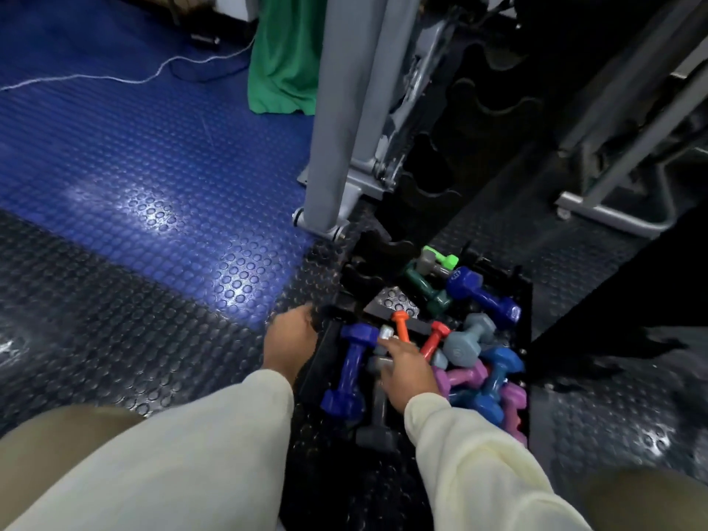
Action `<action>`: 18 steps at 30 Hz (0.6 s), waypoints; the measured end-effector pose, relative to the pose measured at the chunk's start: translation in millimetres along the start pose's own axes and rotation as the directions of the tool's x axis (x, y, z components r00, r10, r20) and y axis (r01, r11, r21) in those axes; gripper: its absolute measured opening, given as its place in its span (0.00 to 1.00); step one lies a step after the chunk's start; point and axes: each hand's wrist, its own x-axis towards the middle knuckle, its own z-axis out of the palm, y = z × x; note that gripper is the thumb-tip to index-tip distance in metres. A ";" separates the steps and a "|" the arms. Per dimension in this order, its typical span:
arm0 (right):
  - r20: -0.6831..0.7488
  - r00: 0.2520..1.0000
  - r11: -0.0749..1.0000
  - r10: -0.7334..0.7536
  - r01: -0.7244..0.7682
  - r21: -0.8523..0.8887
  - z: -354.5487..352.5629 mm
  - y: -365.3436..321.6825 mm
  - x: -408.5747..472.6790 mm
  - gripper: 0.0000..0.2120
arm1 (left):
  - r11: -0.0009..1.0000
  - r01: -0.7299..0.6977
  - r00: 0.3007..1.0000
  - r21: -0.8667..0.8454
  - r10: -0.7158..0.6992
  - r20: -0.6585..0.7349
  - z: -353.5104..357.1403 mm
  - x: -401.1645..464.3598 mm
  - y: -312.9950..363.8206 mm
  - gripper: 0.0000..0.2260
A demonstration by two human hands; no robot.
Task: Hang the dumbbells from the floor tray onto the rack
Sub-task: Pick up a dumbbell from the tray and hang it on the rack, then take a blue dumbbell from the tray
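Note:
The black floor tray (523,300) holds several dumbbells. Among them are a dark blue one (350,364), a large blue one (483,293), a green one (425,287), an orange one (402,325), a red one (435,339), and grey-blue, purple and light blue ones at the right. My right hand (408,367) lies over a grey dumbbell (377,419), fingers curling round its handle. My left hand (291,337) sits at the tray's left rim, its fingertips hidden. The black rack (494,97) with scalloped cradles rises behind the tray.
Grey metal machine legs (337,120) stand just left of the rack, and another grey frame (613,212) stands to the right. A green cloth (285,59) hangs at the back. A white cable (115,76) runs across the blue studded floor. My knees frame the bottom corners.

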 end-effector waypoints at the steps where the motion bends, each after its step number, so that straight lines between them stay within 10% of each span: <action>1: -0.016 1.000 1.000 0.005 -0.005 0.002 -3.4 0.2 -6.9 0.26 | 0.999 -0.019 1.000 0.029 0.019 -0.002 2.1 -11.6 0.5 0.17; 18: -0.016 0.997 0.995 0.077 -0.077 -0.066 12.1 29.5 -38.9 0.18 | 0.990 0.133 0.890 0.043 -0.138 0.434 91.0 -102.5 7.0 0.20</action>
